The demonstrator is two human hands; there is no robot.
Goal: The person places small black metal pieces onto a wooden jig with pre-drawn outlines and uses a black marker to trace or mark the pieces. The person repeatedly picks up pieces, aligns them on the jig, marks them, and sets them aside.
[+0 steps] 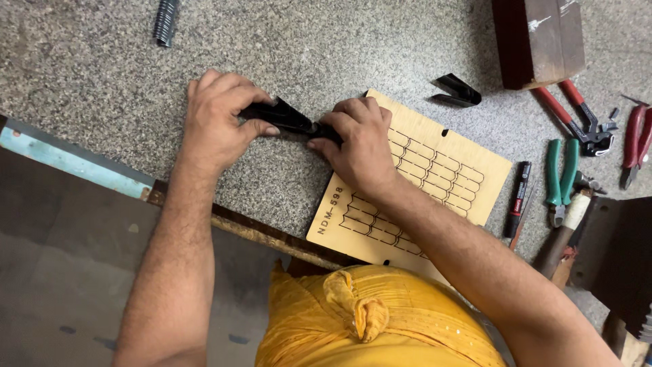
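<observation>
An orange cloth (380,319) covers the near edge of the wooden cutting board (435,170). At the board's far-left corner, the right hand (356,146) and left hand (217,119) both pinch a black strip (285,117), its ends hidden under the fingers. Beyond the board lies a folded black piece (456,89).

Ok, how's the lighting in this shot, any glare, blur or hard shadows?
Head view: light is soft and even, with only faint shadows under the left hand and right hand; the black piece they grip has a mild sheen, no harsh glare; the wooden board and pliers are sharp; the frame edges bend slightly.
</observation>
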